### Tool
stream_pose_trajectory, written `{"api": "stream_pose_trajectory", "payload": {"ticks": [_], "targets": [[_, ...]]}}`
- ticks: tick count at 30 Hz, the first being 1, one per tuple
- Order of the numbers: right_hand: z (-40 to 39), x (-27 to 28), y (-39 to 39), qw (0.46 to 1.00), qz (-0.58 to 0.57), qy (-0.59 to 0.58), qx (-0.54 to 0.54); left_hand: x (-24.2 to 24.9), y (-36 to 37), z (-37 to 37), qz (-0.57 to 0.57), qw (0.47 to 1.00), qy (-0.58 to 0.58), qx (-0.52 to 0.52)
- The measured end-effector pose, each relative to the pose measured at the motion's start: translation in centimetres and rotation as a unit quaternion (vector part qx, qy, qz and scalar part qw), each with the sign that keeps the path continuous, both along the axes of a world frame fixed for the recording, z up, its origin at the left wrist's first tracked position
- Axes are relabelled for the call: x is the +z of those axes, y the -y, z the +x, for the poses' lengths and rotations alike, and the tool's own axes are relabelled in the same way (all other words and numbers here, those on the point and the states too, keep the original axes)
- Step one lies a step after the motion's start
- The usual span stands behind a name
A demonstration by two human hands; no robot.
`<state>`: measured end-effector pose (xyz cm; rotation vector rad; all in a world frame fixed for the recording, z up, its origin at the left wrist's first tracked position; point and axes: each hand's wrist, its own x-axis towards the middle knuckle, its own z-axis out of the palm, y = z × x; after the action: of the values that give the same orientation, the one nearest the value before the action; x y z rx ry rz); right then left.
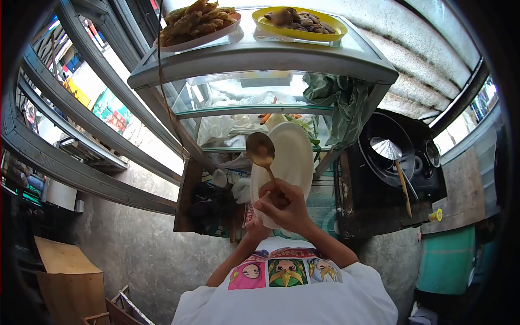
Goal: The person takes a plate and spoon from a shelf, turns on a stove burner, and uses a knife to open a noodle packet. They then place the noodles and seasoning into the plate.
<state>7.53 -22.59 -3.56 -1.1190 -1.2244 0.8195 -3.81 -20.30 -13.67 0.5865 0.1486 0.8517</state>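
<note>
Spoon (260, 148) and white plate (287, 162) are held before a glass food case (260, 59).
Right hand (284, 208) is clenched round the spoon handle; left hand (254, 227) is closed on the tilted plate's lower edge.

1 head-worn fisheye view, steeply downward, close over the food cart (346, 59).

No legible text, label, brand or number. T-shirt (285, 271) print: three cartoon panels, lettering above too blurred to read. Coloured signs (111, 108) beyond window frame: unreadable.
</note>
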Motion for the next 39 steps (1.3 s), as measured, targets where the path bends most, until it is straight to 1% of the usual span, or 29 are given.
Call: {"api": "stream_pose_trajectory", "payload": {"ticks": [2,3,5,6,7,9,12,14,15,17,19,21,22,23,24,27,29,30,32,33,35,36,37,38,39], "targets": [[-0.6,-0.2,0.4,1.000,0.010,-0.006,-0.019,1.4,0.3,0.3,0.030,0.998,-0.058,-0.013],[-0.8,-0.3,0.6,0.999,0.023,-0.014,-0.038,1.9,0.3,0.1,0.028,0.998,-0.059,-0.013],[-1.2,-0.1,0.9,0.997,0.039,-0.008,-0.059,2.5,0.3,-0.3,0.065,0.993,-0.086,-0.040],[-1.3,-0.1,1.1,0.995,0.055,0.000,-0.079,2.2,0.5,-0.4,0.061,0.993,-0.087,-0.041],[-1.4,-0.2,1.4,0.995,0.052,-0.001,-0.079,1.5,0.6,-0.4,0.063,0.991,-0.105,-0.049],[-1.2,-0.6,1.6,0.992,0.046,0.032,-0.113,-0.2,0.4,-0.4,0.067,0.988,-0.123,-0.059],[-0.8,-1.3,2.1,0.991,0.040,0.057,-0.111,-1.9,0.8,-0.5,0.058,0.986,-0.151,-0.048],[-0.7,-2.0,2.4,0.991,0.040,0.051,-0.116,-0.9,0.9,-0.4,0.105,0.982,-0.149,-0.057],[-0.7,-2.3,2.6,0.991,0.042,0.046,-0.118,-0.1,1.0,-0.3,0.104,0.982,-0.149,-0.059],[-0.4,-2.6,3.0,0.991,0.046,0.051,-0.113,2.1,1.6,-0.1,0.119,0.978,-0.168,-0.028],[0.0,-2.9,3.4,0.991,0.051,0.056,-0.110,1.5,1.8,-0.2,0.134,0.974,-0.180,-0.033],[0.3,-3.2,3.9,0.995,0.042,0.012,-0.090,1.2,2.0,-0.3,0.146,0.970,-0.193,-0.039],[0.3,-3.4,4.0,0.995,0.041,0.012,-0.091,1.3,2.0,-0.4,0.172,0.962,-0.208,-0.037],[0.2,-3.6,3.9,0.991,0.068,-0.012,-0.110,1.4,2.0,-0.3,0.197,0.954,-0.223,-0.036],[0.2,-3.8,4.0,0.986,0.095,-0.035,-0.130,1.7,2.1,-0.2,0.196,0.954,-0.223,-0.037],[0.6,-4.1,4.5,0.988,0.079,-0.033,-0.131,3.4,2.4,0.3,0.227,0.941,-0.249,-0.039],[1.0,-4.3,4.7,0.988,0.083,-0.018,-0.132,3.8,2.5,0.5,0.261,0.926,-0.274,-0.009],[1.1,-4.4,4.7,0.987,0.087,-0.003,-0.133,3.9,2.5,0.6,0.261,0.926,-0.275,-0.010],[1.3,-4.6,4.7,0.987,0.092,0.007,-0.134,4.0,2.4,0.8,0.293,0.917,-0.271,0.020],[1.4,-4.7,4.8,0.986,0.096,0.018,-0.134,4.1,2.5,1.0,0.293,0.917,-0.270,0.018],[1.2,-4.5,5.0,0.988,0.089,0.008,-0.129,4.3,2.7,1.1,0.250,0.930,-0.264,0.056],[1.1,-4.4,5.0,0.989,0.085,-0.002,-0.120,4.7,2.5,1.3,0.250,0.930,-0.263,0.056],[1.2,-3.9,5.3,0.989,0.085,-0.002,-0.120,5.4,2.3,1.5,0.239,0.932,-0.259,0.081],[1.5,-3.3,5.8,0.993,0.053,0.031,-0.099,5.8,2.0,1.6,0.228,0.934,-0.256,0.106],[1.6,-3.0,6.1,0.995,0.021,0.063,-0.076,5.9,1.6,1.6,0.227,0.933,-0.257,0.107]]}}
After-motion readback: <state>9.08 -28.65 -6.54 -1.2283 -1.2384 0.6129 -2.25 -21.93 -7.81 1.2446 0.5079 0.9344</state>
